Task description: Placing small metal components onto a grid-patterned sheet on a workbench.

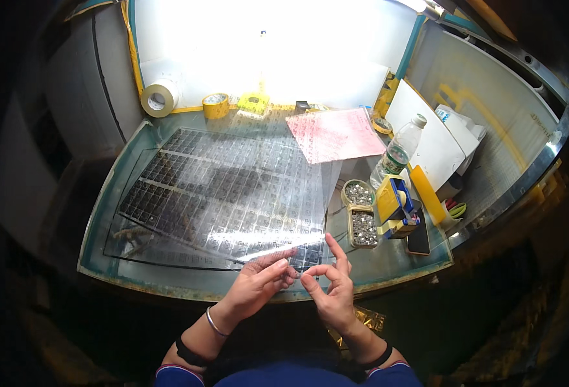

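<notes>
A clear plastic sheet (268,222) with rows of small printed marks is raised at its near edge, and a bright streak of glare crosses it. My left hand (258,287) is closed on that edge, thumb above and fingers showing through the film. Beside it, my right hand (331,293) pinches thumb and forefinger together at the sheet's near corner, with another finger stretched up along its side. Under the clear sheet lies a dark sheet (158,190) divided into many small squares, partly seen through the film.
Two small tubs of shiny bits (364,227) stand to the right, beside a yellow and blue tape dispenser (395,200) and a plastic bottle (397,151). A pink paper (342,134) lies at the back. Tape rolls (216,106) line the rear wall.
</notes>
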Demonstrator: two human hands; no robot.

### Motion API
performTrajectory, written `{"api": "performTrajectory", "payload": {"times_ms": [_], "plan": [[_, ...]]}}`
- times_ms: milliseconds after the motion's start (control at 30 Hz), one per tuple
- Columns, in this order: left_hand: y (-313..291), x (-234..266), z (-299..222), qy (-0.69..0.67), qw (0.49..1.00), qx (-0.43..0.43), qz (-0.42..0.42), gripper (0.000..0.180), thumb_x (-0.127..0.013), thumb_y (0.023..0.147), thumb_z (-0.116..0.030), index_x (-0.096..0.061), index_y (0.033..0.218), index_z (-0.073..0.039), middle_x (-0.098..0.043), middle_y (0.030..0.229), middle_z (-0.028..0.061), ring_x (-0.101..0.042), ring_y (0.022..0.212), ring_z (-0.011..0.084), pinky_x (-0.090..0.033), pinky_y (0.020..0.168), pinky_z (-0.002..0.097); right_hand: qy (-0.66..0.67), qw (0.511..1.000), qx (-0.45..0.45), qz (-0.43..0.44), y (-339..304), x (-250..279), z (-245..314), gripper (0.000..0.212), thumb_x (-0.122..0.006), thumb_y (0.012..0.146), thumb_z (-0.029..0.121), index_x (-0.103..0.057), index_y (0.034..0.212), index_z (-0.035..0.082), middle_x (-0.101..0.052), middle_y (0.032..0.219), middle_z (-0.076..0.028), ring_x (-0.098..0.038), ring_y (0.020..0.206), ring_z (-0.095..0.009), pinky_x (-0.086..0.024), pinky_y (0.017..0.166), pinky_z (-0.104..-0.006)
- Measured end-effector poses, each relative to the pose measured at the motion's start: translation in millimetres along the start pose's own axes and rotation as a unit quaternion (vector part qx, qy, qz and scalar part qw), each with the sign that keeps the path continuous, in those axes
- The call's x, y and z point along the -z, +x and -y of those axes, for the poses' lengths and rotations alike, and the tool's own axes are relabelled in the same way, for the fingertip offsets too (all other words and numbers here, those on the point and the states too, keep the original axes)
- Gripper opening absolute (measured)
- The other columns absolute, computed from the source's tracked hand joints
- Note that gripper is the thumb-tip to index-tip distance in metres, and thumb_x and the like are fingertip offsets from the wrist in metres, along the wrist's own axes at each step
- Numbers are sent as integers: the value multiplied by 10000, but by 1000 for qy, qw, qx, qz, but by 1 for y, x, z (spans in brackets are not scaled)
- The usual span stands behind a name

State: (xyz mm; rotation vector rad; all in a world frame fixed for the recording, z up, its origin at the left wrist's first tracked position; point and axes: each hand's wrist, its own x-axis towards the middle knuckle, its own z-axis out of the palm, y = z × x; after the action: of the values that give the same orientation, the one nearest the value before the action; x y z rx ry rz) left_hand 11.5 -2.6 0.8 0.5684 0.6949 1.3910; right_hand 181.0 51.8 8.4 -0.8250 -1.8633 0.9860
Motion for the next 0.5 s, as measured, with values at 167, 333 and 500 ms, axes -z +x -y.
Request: {"api": "performTrajectory", "payload": {"times_ms": [167, 333, 500], "plan": [[1, -1, 0, -1, 1000, 3, -7, 344, -472, 945, -107, -475, 1263, 24, -606, 877, 66, -551, 842, 123, -442, 786, 264, -8, 1000, 5, 1, 1, 0, -2, 64, -716, 773, 133, -672, 803, 98, -297, 1440, -190, -287, 1290, -286, -195, 1054, -400], [1, -2, 0, -4, 1000, 2, -7, 343, -474, 945, -108, -477, 1264, 20, -610, 877, 65, -551, 838, 122, -446, 786, 265, -17, 1000, 0, -1, 2, 0, 0, 76, -724, 768, 147, -675, 806, 104, -321, 1425, -186, -295, 1281, -299, -211, 1050, -404], [1, -1, 0, -10, 1000, 0, -5, 336, -478, 945, -107, -488, 1258, 14, -617, 874, 64, -552, 835, 122, -449, 790, 268, -42, 999, 6, -6, 2, -1, 2, 71, -725, 764, 137, -670, 793, 102, -332, 1411, -198, -302, 1274, -300, -214, 1049, -415]]}}
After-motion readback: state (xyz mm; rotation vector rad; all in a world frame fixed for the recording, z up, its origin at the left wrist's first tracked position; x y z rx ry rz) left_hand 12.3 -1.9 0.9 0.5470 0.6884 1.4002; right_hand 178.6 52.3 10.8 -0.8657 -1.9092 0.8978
